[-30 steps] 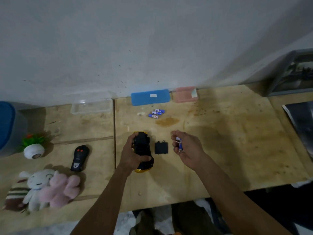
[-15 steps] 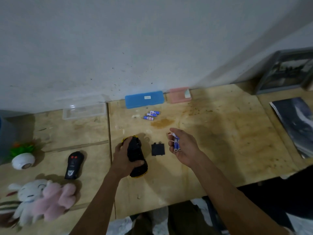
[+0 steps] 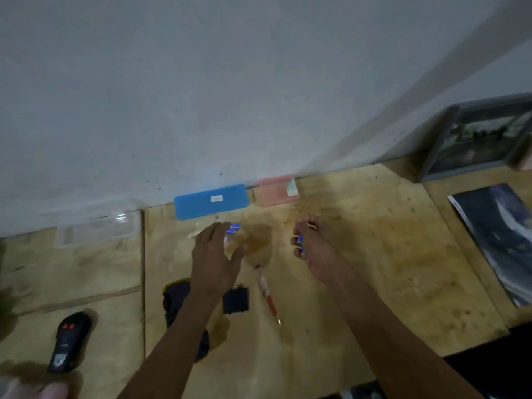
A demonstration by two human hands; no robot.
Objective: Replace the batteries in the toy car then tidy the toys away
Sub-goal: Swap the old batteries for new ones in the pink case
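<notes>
- The left hand (image 3: pixel 214 254) reaches forward over the wooden table (image 3: pixel 359 254), fingers straight and spread, holding nothing. Its fingertips are at a small cluster of loose blue batteries (image 3: pixel 233 228); whether they touch is too blurred to tell.
- The loose batteries lie just beyond the left fingertips, toward the wall. They are short blue cylinders with pale ends, and their long axes seem to run roughly left to right. The left hand is much nearer to them than the right.
- The right hand (image 3: pixel 313 251) hovers to the right, fingers curled around two or so blue batteries (image 3: pixel 300 243) that stand roughly upright in its grip.
- The toy car (image 3: pixel 175 300) lies nearer the person, under the left forearm, dark underside up with a yellow edge showing. No hand touches it.
- A small black battery cover (image 3: pixel 236 300) lies just right of the car, and a red-handled screwdriver (image 3: pixel 267 295) lies beside that, tip toward the person.
- A blue case (image 3: pixel 211 201) and a pink box (image 3: pixel 276 191) sit against the wall; a black remote control (image 3: pixel 69 342) lies far left.
</notes>
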